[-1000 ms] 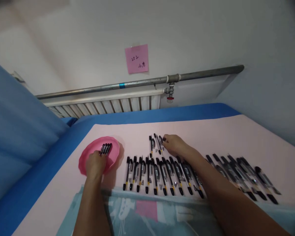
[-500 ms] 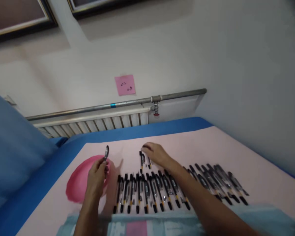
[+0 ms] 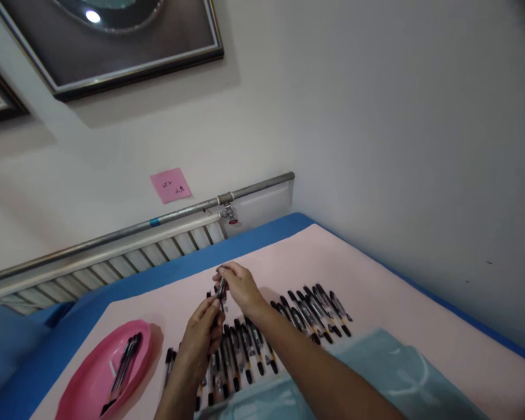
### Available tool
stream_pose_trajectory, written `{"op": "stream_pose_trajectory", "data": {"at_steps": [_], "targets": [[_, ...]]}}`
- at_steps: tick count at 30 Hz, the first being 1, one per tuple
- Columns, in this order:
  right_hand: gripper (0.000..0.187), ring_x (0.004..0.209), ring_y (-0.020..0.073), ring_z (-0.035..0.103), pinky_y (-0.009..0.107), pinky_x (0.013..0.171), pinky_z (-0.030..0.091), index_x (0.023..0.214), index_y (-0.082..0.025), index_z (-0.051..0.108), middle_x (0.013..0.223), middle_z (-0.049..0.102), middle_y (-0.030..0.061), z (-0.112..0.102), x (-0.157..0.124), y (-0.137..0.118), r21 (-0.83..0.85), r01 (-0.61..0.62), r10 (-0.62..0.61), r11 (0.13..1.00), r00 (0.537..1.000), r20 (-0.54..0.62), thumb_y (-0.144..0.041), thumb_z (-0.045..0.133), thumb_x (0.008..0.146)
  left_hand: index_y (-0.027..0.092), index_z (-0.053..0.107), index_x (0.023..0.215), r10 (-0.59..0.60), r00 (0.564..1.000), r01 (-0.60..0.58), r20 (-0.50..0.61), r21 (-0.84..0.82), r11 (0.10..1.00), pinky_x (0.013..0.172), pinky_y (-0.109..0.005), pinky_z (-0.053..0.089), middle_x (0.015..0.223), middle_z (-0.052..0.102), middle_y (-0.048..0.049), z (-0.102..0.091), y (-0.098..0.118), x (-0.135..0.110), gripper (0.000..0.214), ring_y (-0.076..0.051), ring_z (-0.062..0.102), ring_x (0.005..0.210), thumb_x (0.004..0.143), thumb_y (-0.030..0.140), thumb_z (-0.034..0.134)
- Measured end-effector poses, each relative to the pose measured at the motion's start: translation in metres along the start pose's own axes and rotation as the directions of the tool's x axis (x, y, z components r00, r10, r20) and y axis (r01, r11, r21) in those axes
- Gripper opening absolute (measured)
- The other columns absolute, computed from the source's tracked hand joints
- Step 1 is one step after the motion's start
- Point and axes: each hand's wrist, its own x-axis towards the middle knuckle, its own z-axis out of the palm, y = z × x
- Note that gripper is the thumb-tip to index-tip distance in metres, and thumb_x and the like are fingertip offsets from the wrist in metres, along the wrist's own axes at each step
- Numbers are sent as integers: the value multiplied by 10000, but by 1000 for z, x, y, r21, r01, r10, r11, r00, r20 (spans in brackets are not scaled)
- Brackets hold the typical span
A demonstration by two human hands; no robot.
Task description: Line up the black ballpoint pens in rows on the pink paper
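My left hand [image 3: 203, 326] is closed around a dark pen [image 3: 221, 288] with a clear, shiny barrel. The fingers of my right hand [image 3: 240, 286] pinch the upper end of the same pen, so the two hands meet over the table; the finger pads hide much of it. Below and beside the hands lies a row of black-capped pens [image 3: 236, 356], partly covered by my left hand and right forearm. A second group of similar pens [image 3: 310, 312] lies to the right of my right forearm.
A pink dish [image 3: 83, 373] with several pens [image 3: 123, 367] in it stands at the left. Pale pink sheeting [image 3: 284, 256] covers the blue table [image 3: 266, 236]. Light blue cloth [image 3: 389, 361] lies along the near edge. A radiator [image 3: 157, 256] and pipe [image 3: 262, 186] run along the wall.
My hands have come together: the left moved from above the dish towards the right hand, which has left the table surface. The view has turned right, and pens in the dish now show.
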Motion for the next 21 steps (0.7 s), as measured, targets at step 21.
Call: {"op": "stream_pose_trajectory", "data": {"at_steps": [21], "targets": [[97, 524, 86, 493, 188, 504, 352, 590, -140, 598, 520, 559, -21, -19, 20, 28, -286, -101, 141, 953, 982, 122, -199, 573, 662, 180, 504, 805, -33, 996, 23, -84, -125, 992, 307, -93, 95, 523, 385, 97, 1, -19, 35, 312, 17, 207, 335, 670, 413, 661]]}}
